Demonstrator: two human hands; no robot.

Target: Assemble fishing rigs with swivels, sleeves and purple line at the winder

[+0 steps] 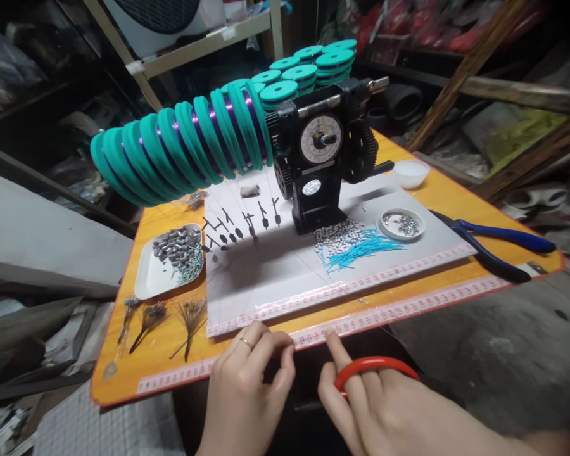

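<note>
My left hand is at the table's front edge, with a ring on one finger. Its thumb and index fingertip are pinched together, and whatever they hold is too fine to make out. To its right, my right hand has its fingers through the red handle loop of what look like scissors, whose blades are hidden. Its index finger points onto the pink-and-white measuring tape along the table edge. Beyond my hands lies a white board with a second tape strip, blue sticks and small grey beads.
A black winding device carries a row of teal spools with purple line. Small dark pieces hang on threads below. A white tray of sinkers, bundled wires, a round dish and blue-handled pliers surround the board.
</note>
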